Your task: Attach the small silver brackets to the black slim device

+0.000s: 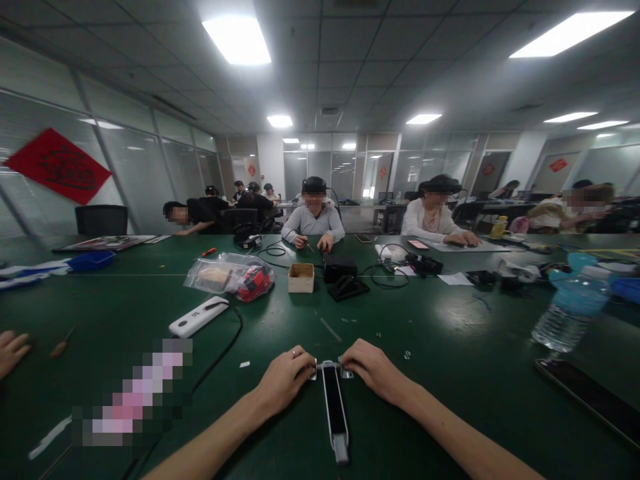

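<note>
A long, narrow device [336, 407] with a black face and a pale metal frame lies on the green table, its grey end toward me. Small silver metal pieces stick out on both sides of its far end. My left hand [289, 375] pinches the left metal piece [314, 369], and a ring shows on one of its fingers. On the other side, the fingers of my right hand [373, 370] are closed on the right metal piece [347, 374]. The fingertips partly hide both pieces. Whether they are fixed to the device I cannot tell.
A white power strip [199, 316] with a black cable lies left. Beyond are a plastic bag [230, 275] and a small open box [301, 279]. A water bottle [570, 310] and phone [590, 393] are right. Another person's hand [13, 352] rests at far left.
</note>
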`<move>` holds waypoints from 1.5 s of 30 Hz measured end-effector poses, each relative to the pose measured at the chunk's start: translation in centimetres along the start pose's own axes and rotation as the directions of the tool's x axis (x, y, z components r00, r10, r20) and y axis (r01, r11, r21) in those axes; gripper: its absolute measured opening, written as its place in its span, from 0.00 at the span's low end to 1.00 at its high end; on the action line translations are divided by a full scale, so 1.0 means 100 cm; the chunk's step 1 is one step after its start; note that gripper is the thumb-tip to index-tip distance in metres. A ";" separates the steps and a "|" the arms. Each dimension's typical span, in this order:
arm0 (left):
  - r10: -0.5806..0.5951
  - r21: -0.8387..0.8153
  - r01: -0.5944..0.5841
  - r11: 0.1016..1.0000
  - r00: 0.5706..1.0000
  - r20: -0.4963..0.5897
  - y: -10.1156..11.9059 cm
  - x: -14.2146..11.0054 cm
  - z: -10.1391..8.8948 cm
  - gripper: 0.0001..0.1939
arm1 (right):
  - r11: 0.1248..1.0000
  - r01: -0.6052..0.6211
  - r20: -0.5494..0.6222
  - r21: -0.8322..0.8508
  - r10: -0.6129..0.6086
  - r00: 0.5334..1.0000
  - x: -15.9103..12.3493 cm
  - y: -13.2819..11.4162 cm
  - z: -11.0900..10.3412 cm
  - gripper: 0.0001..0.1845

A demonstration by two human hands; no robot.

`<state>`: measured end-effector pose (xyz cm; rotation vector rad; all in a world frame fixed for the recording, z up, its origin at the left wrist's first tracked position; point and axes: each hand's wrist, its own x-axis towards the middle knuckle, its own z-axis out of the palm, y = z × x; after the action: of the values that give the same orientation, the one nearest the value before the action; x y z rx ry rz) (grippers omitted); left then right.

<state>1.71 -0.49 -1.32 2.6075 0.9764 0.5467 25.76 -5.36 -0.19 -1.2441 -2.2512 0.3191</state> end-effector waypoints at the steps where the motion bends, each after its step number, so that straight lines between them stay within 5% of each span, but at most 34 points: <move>1: -0.001 -0.002 0.001 1.000 1.000 -0.001 0.000 0.000 0.000 0.09 | 1.000 -0.005 0.001 0.000 0.005 1.000 0.000 0.000 0.000 0.07; 6: -0.013 -0.018 0.013 1.000 1.000 0.015 0.001 0.000 -0.001 0.10 | 0.999 0.029 0.021 -0.035 -0.029 0.999 0.001 -0.001 -0.004 0.09; 13: -0.015 -0.031 0.015 0.999 1.000 0.005 0.002 0.000 -0.001 0.11 | 0.907 0.312 0.114 -0.282 -0.291 0.950 0.004 0.009 -0.004 0.13; 17: -0.036 -0.016 0.036 0.999 0.999 0.019 0.004 0.000 -0.002 0.10 | 0.869 0.372 0.113 -0.325 -0.355 0.928 0.004 0.014 -0.001 0.14; 22: -0.038 -0.009 0.038 0.999 0.999 0.012 0.003 0.000 -0.001 0.10 | 0.905 0.279 0.024 -0.321 -0.287 0.958 0.005 0.014 0.000 0.12; 32: -0.037 -0.010 0.037 0.999 0.999 0.013 0.002 0.000 0.000 0.09 | 0.926 0.235 0.079 -0.297 -0.221 0.972 0.005 0.010 -0.005 0.12; 45: -0.027 -0.023 0.027 0.999 1.000 0.003 -0.002 0.000 0.002 0.09 | 1.000 -0.015 0.022 0.024 0.015 1.000 0.003 0.014 0.006 0.10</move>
<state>1.68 -0.42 -1.55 2.5705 0.9972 0.5439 26.29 -4.30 -1.20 -1.2510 -2.2510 0.3663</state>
